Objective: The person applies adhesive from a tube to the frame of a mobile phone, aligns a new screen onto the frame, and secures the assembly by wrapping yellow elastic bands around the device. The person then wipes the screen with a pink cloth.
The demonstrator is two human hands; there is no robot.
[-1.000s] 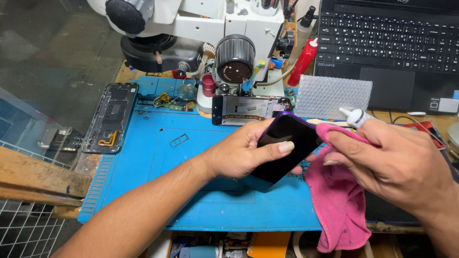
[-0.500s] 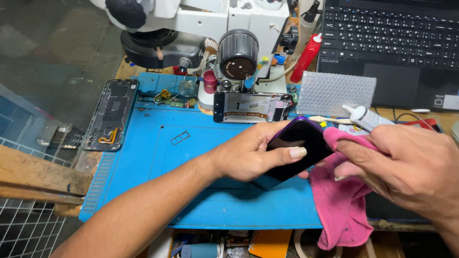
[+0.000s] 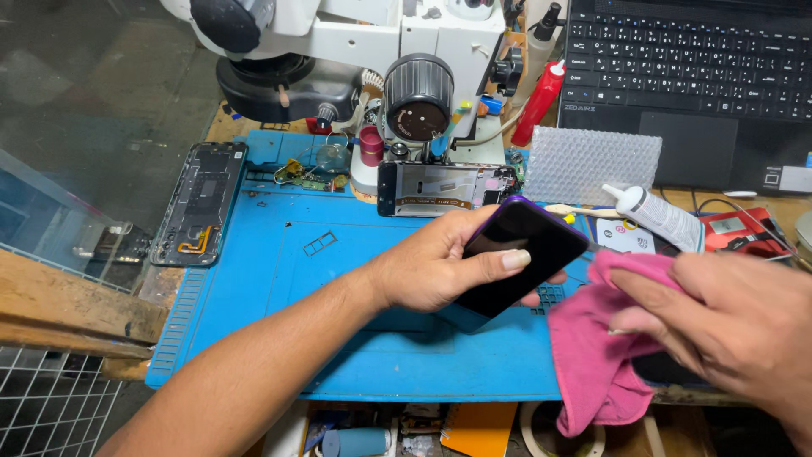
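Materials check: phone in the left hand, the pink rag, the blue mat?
Phone in left hand: face looks like glossy black glass, mirror-like sheen; purple rim, probably plastic or coated metal.
Pink cloth under right hand: soft fabric, matte, folds and drapes, likely microfibre.
Blue mat: matte, moulded ridges and trays, probably silicone.

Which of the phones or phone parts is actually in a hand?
The dark-screened phone with a purple edge, gripped in the left hand. The opened phone frame lies at the mat's left edge; the other frame sits under the microscope.
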